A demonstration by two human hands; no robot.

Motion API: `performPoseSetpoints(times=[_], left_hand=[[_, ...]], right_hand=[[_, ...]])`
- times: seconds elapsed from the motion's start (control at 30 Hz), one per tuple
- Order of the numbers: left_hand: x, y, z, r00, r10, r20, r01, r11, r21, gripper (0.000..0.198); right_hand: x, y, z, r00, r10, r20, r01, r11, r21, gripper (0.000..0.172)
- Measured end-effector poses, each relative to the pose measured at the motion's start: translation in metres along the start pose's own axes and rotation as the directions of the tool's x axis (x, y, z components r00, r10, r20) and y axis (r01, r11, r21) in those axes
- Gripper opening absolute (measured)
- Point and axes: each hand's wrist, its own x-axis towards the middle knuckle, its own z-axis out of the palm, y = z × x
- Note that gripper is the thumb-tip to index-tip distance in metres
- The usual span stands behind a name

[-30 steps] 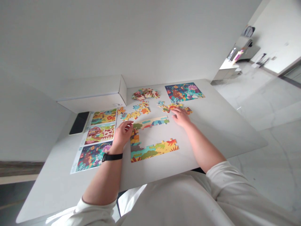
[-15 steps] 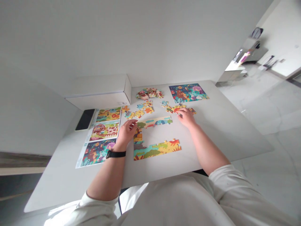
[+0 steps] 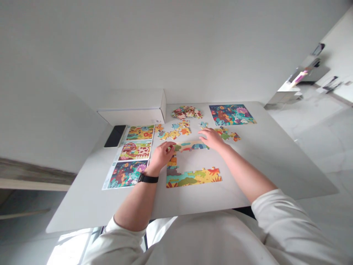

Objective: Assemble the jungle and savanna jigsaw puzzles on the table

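Observation:
A partly joined jigsaw puzzle (image 3: 190, 178) lies on the table as a C-shaped border of animals and plants, with its gap facing right. My left hand (image 3: 162, 156) rests at its upper left corner, fingers curled; whatever they may hold is hidden. Above the top strip (image 3: 195, 146), my right hand (image 3: 213, 140) hovers with fingers apart and nothing visible in them. Close beyond its fingertips is a light blue puzzle piece (image 3: 203, 124). Loose pieces (image 3: 224, 133) lie just right of that hand, and more yellow and orange pieces (image 3: 173, 135) lie beyond my left hand.
A heap of pieces (image 3: 187, 112) sits at the back, beside a dark blue animal picture (image 3: 231, 114). On the left are a sheet with three pictures (image 3: 117, 167), a black phone (image 3: 115, 136) and a long white box (image 3: 129, 116) against the wall.
My right hand has left the loose pieces at right and moved left, its fingers spreading. My left hand stays by the puzzle's corner. The whole view has shifted slightly.

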Motion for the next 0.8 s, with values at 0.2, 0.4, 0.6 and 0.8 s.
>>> performPoseSetpoints(times=[0.2, 0.4, 0.6, 0.8], left_hand=[[-0.002, 0.004, 0.000, 1.000, 0.011, -0.003, -0.011, 1.000, -0.007, 0.027], [-0.003, 0.001, 0.000, 0.999, 0.035, -0.023, -0.036, 0.999, -0.023, 0.026], [-0.002, -0.001, -0.001, 0.999, 0.025, -0.043, -0.026, 0.999, -0.036, 0.026], [-0.001, -0.001, 0.001, 0.999, 0.019, -0.048, -0.021, 0.999, -0.045, 0.025]], right_hand=[[0.059, -0.021, 0.019, 0.994, -0.028, 0.104, 0.037, 0.996, -0.082, 0.029], [0.094, -0.026, 0.032, 0.983, 0.022, 0.182, 0.010, 0.985, -0.172, 0.031], [0.104, -0.022, 0.030, 0.967, 0.057, 0.248, -0.018, 0.987, -0.159, 0.051], [0.108, -0.020, 0.028, 0.956, 0.063, 0.286, -0.022, 0.989, -0.146, 0.061]])
